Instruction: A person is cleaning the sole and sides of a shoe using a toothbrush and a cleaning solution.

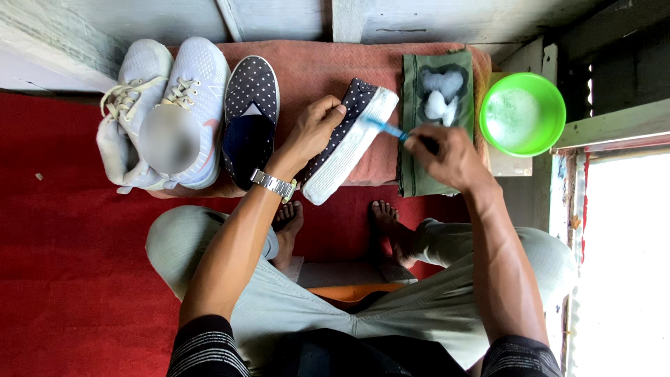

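My left hand grips a dark polka-dot slip-on shoe, tilted on its side so the white sole faces right. A blue toothbrush is held in my right hand, its head touching the white sole near the toe. The matching polka-dot shoe lies flat just to the left. Both shoes rest on a reddish-orange towel.
A pair of pale lace-up sneakers sits at the left of the towel. A green cloth with foam on it lies right of the shoe. A green bowl of soapy water stands at the right. Red carpet surrounds my bare feet.
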